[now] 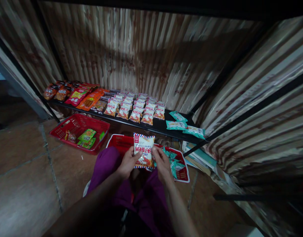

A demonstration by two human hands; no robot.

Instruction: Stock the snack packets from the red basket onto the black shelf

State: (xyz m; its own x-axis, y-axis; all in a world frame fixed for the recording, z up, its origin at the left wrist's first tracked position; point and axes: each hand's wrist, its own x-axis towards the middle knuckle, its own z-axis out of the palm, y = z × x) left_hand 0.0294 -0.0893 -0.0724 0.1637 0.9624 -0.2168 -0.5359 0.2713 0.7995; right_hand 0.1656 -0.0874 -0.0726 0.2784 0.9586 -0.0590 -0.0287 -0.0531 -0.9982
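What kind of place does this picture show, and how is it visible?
Probably a small shop or its stockroom: a low, long black shelf displays white-and-orange plastic snack packets in rows, and red perforated plastic baskets in front contain more packaged goods.

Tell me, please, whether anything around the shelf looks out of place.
Mildly, yes: the teal packets at the right end of the shelf lie at differing angles, unlike the neat rows of white packets beside them. A small pale speck, possibly litter, shows on the floor.
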